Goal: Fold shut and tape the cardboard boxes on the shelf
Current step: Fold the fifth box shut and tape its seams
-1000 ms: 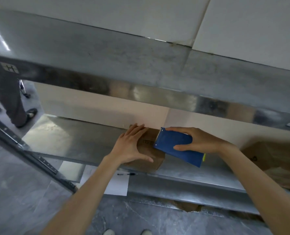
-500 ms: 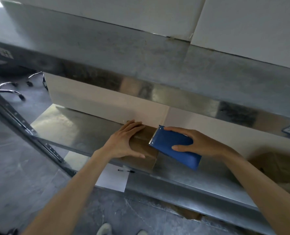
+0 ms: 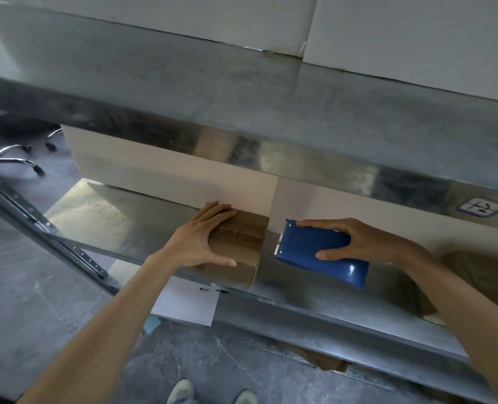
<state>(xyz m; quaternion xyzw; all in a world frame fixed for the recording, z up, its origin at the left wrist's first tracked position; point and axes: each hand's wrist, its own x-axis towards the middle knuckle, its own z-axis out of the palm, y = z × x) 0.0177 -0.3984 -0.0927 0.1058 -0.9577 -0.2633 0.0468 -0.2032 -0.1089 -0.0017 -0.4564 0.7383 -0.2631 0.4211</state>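
Small closed cardboard box point(image 3: 239, 239) at the front of the lower metal shelf point(image 3: 110, 217), left hand point(image 3: 195, 243) laid on top, fingers straight, thumb along the front edge. Just beside its right side, the toothed edge of a blue tape dispenser point(image 3: 309, 252), gripped between fingers and thumb of the right hand point(image 3: 367, 243).

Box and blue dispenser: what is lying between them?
In the head view, only a narrow strip of bare shelf separates the box from the dispenser; whether tape spans it cannot be told.
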